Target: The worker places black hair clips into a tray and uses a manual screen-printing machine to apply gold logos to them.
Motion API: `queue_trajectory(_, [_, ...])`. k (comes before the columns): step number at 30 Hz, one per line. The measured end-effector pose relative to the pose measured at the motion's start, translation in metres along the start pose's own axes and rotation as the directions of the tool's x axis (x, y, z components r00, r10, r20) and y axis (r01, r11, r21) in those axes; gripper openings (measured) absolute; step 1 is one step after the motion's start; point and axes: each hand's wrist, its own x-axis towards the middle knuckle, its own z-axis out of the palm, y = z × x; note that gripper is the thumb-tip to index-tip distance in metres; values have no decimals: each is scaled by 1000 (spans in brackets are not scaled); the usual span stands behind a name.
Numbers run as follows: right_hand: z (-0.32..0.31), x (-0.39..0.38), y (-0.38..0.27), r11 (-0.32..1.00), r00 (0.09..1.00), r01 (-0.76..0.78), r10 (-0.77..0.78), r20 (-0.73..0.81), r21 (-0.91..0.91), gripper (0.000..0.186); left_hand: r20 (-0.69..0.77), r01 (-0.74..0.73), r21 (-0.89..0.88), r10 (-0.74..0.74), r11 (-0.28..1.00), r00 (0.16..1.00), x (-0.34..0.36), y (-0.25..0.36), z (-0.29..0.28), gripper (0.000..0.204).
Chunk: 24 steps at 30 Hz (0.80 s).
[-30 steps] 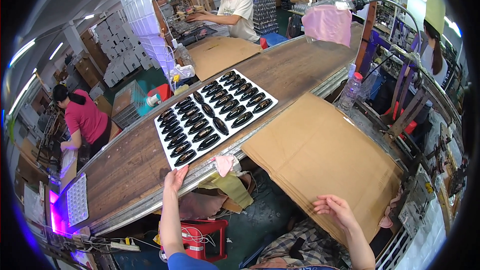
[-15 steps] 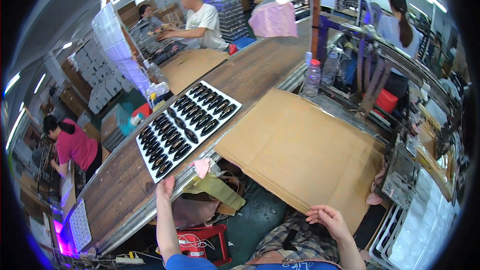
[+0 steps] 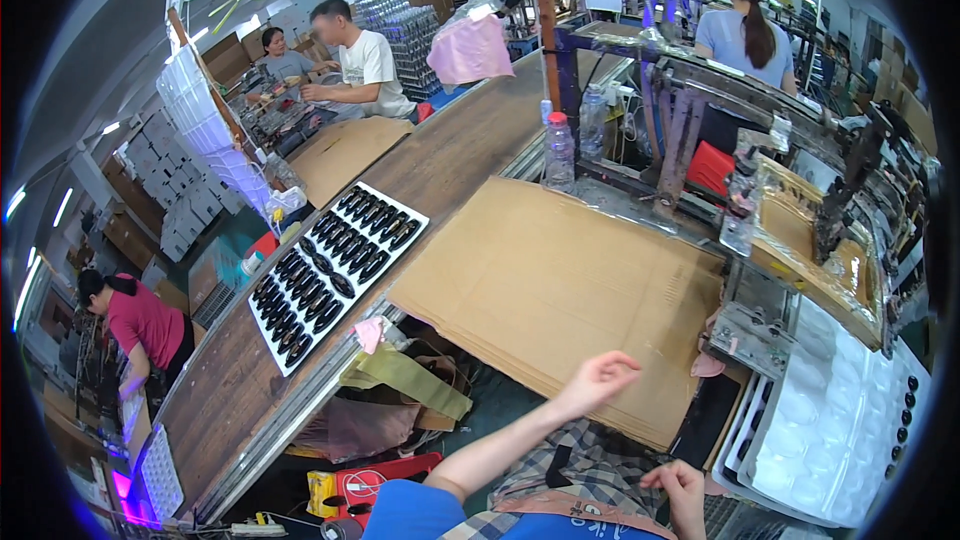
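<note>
My left hand (image 3: 598, 382) is over the cardboard sheets (image 3: 560, 280), its fingers slightly bent and apart, with nothing visible in it. Low in the view, close to the checked apron (image 3: 530, 480), my right hand (image 3: 682, 488) hangs with loosely bent fingers, and no object shows in it. A white tray (image 3: 283, 368) lies on the wooden belt-like surface to the left, beyond the cardboard. It carries rows of glossy black oval parts (image 3: 327, 270). White moulded trays (image 3: 800, 440) are stacked at the right, with several black oval parts (image 3: 905, 400) along the far side.
A metal machine with a yellowish frame (image 3: 815, 240) stands at the right, behind the cardboard. A red-capped bottle (image 3: 559, 152) stands at the cardboard's far edge. Below lies a red stool (image 3: 400, 475) with a white cable. Several people work farther off.
My left hand has left the filled tray's near corner and swung right, over the cardboard. My right hand has drawn back from the cardboard's edge toward my body. The view has turned right.
</note>
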Motion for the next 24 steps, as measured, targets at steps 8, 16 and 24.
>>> queue_trajectory(8, [-44, -80, 9, 961, 877, 200, -89, -473, 189, 36, 199, -19, -51, 29, 999, 980, 10, -3, 75, 22])
queue_trajectory(16, [-96, -97, -2, 865, 712, 309, 65, -699, 395, 42, 73, -82, -48, 85, 996, 994, 0, -15, 80, 19])
queue_trajectory(24, [-110, -114, -25, 838, 716, 324, 85, -692, 438, 24, 136, -17, -63, 26, 998, 990, -14, -9, 78, 18])
